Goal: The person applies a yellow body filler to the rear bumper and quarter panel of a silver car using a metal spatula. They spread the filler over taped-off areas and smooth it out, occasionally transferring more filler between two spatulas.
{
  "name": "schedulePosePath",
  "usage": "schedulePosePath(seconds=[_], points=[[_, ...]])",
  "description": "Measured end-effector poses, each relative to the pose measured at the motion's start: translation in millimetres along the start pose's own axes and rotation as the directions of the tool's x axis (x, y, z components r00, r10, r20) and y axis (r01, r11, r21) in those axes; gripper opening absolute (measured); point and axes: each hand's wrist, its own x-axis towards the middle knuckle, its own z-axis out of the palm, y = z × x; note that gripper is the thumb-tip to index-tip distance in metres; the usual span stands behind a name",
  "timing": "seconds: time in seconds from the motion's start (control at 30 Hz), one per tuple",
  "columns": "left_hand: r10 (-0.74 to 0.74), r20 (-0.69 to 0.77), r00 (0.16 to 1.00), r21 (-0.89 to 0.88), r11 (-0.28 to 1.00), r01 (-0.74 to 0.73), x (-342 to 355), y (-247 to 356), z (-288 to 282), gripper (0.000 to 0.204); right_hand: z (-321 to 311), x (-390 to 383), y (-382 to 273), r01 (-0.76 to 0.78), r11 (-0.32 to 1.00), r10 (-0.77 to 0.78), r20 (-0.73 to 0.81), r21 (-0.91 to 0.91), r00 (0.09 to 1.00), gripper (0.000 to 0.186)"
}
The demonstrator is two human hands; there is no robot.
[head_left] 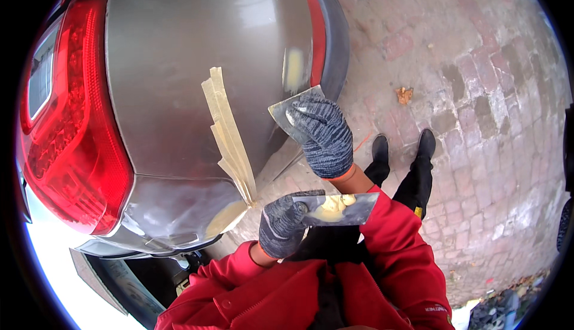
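Note:
My left hand, in a grey knit glove, grips one end of a flat metal plate in front of my body. A mound of pale yellow filler paste lies on the plate. Farther off, my gloved right hand pinches a thin putty spreader beside the corner of a grey-brown car bumper. Whether its edge touches the bumper I cannot tell. Just beyond the spreader, a pale yellow patch of filler shows on the bumper. Strips of masking tape run along the bodywork to the left.
The red tail light is at the far left. Another yellowish patch sits near the tape's lower end. A red reflector strip and dark trim edge the bumper. Brick paving with a dry leaf extends to the right.

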Motion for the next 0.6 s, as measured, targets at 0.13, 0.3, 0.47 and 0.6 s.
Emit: schedulePosePath(seconds=[0.13, 0.3, 0.47, 0.6], points=[[0.336, -0.145, 0.931, 0.362, 0.893, -0.266, 3, 10, 0, 0.032, -37, 4, 8, 0.0, 0.994, 0.002, 0.015, -0.108, 1.0, 0.038], [0.456, -0.329, 0.827, 0.463, 0.841, -0.279, 30, 28, -1, 0.031, -104, -3, -22, -0.272, 0.957, 0.277, -0.043, 0.101, 0.96, 0.03], [0.183, -0.398, 0.899, -0.327, 0.887, -0.325, 46, 37, 16, 0.035, -115, -4, -57, 0.2, 0.942, -0.144, 0.213, -0.269, 0.966, 0.034], [0.236, -0.407, 0.882, -0.197, 0.921, -0.337, 51, 33, 19, 0.037, -102, -7, -61, 0.198, 0.956, -0.134, 0.276, -0.218, 0.952, 0.035]])
